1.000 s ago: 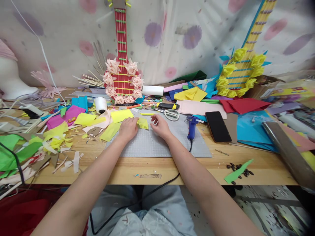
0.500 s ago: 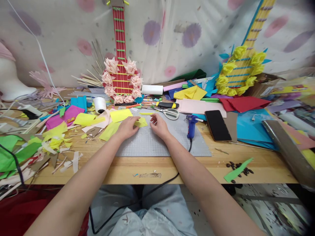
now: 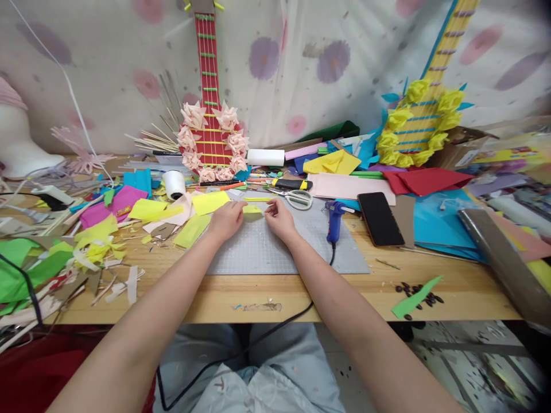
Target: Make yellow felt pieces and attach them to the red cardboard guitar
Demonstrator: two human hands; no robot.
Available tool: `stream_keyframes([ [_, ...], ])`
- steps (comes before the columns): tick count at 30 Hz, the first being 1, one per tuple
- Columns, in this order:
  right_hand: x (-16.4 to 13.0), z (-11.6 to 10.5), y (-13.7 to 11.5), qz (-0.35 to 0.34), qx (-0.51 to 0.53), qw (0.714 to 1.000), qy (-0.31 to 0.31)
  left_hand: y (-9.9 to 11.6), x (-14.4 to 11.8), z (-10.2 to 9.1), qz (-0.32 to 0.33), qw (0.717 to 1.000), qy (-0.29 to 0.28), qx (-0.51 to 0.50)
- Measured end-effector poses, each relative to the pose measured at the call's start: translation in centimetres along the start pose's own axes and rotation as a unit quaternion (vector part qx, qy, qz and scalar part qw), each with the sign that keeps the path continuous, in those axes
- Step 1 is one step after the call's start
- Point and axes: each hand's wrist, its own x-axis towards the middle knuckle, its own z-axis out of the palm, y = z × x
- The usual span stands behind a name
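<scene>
Wooden tabletop (image 3: 206, 307) shows at six o'clock between the gray mat (image 3: 258, 255) and the front edge, with a glue gun (image 3: 333, 222) at two o'clock. At the mat's eleven o'clock, the left hand (image 3: 227, 220) pinches a small yellow paper (image 3: 252, 209), its near end hidden behind the fingers. Just beside it, the right hand (image 3: 280, 219) curls with fingers slightly parted.

This is a craft workspace, whether in a home or a studio cannot be told; the wooden table (image 3: 267, 289) bears a gridded cutting mat (image 3: 258, 252), a blue glue gun (image 3: 334, 222), scissors (image 3: 289, 196) and a spool (image 3: 174, 184). Coloured sheets (image 3: 445, 229), thin sticks (image 3: 157, 142) and paper scraps (image 3: 97, 230) crowd both sides; a red guitar model (image 3: 209, 143) and a yellow one (image 3: 415, 129), trimmed with handmade-looking flowers, stand before a flower-patterned curtain (image 3: 275, 86).
</scene>
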Motion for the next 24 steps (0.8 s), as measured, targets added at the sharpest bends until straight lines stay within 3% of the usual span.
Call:
stream_keyframes([
  [5,-0.5,-0.3,-0.8,-0.122,-0.079,0.989,-0.009,1.7,0.5,-0.1,-0.022,1.000,0.016,0.006],
  [8,-0.9,-0.3,-1.5,-0.143,-0.126,0.981,-0.025,2.3,0.3,0.3,-0.009,1.000,0.002,0.022],
  [14,-1.2,0.0,-1.9,-0.139,-0.151,0.978,-0.035,3.1,-0.4,1.3,-0.016,0.999,0.003,0.029],
  [19,-0.7,0.4,-0.9,-0.107,-0.154,0.979,-0.078,3.0,-0.9,1.1,-0.038,0.999,0.011,-0.004],
  [24,-0.4,0.5,-0.5,-0.072,-0.121,0.987,-0.076,2.0,-1.7,0.4,-0.112,0.989,0.035,-0.087],
])
